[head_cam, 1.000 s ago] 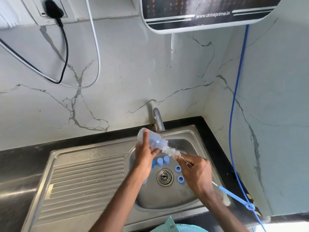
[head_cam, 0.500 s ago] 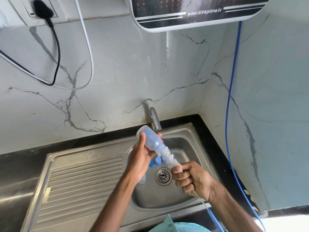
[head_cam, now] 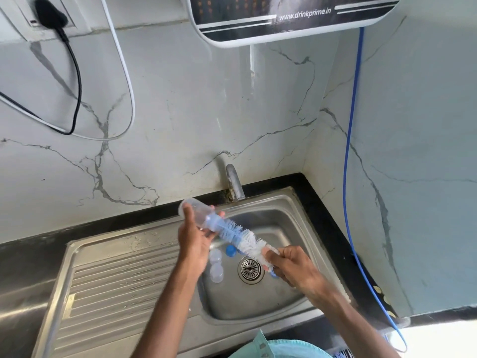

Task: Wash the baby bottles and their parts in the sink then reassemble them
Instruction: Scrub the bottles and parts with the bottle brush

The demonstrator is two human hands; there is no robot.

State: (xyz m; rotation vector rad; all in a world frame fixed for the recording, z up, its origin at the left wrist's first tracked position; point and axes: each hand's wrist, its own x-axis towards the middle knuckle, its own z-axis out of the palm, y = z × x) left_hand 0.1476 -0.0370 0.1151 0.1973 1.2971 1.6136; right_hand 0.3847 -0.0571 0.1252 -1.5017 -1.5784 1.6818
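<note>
Step in hand: scrubbing inside the bottle (head_cam: 193, 211) with the bottle brush (head_cam: 241, 237). I judge washing is in its early part, nothing reassembled.
Left hand (head_cam: 196, 242): fingers wrapped round the bottle body near its mouth.
Right hand (head_cam: 294, 267): fingers closed on the brush stem just behind the bristles.
Bottle position: held in the air over the back-left corner of the sink (head_cam: 286, 200) basin, tilted, base toward the wall, mouth toward the drain (head_cam: 251, 269).
Bottle look: clear pale plastic, cylindrical. The blue brush tip is inside the neck, the white bristles mostly outside.
Technique: I would keep the stem in line with the neck, drive the brush to the base and twist, with a firm left-hand hold.
Loose parts: clear caps (head_cam: 216, 266) and a blue ring (head_cam: 230, 250) on the basin floor, left of the drain.
Tap (head_cam: 233, 182): I see no stream.
</note>
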